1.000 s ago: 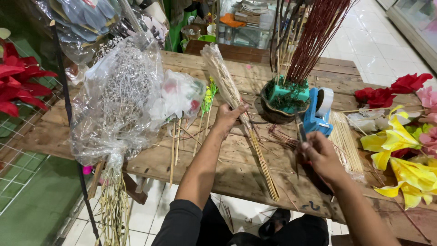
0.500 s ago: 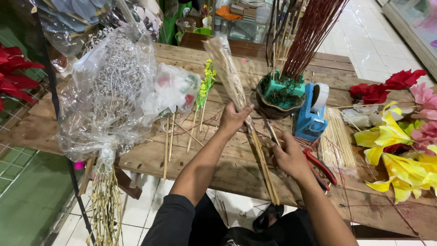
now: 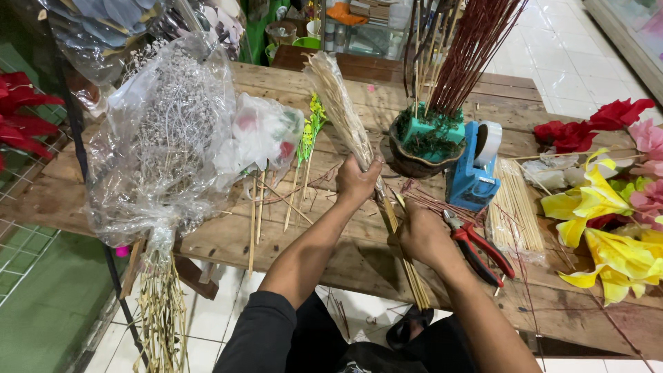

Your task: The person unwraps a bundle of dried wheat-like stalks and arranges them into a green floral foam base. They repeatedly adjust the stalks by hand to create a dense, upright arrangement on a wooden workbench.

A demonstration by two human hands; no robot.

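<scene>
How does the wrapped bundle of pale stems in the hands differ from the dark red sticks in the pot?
The pale stem bundle lies slanted across the wooden table, wrapped in clear plastic and gripped by the left hand and right hand. The dark red sticks stand upright and unwrapped in the pot, untouched. Both are thin, straight and bunched.

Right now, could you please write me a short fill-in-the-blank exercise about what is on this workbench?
1. Both hands, the left hand and the right hand, grip one bundle of ____ stems.
2. The pliers lying by the right hand have ____ handles.
3. The tape dispenser beside the pot is ____.
4. The flowers nearest the table's right end are ____.

Missing words: dried; red; blue; yellow
</scene>
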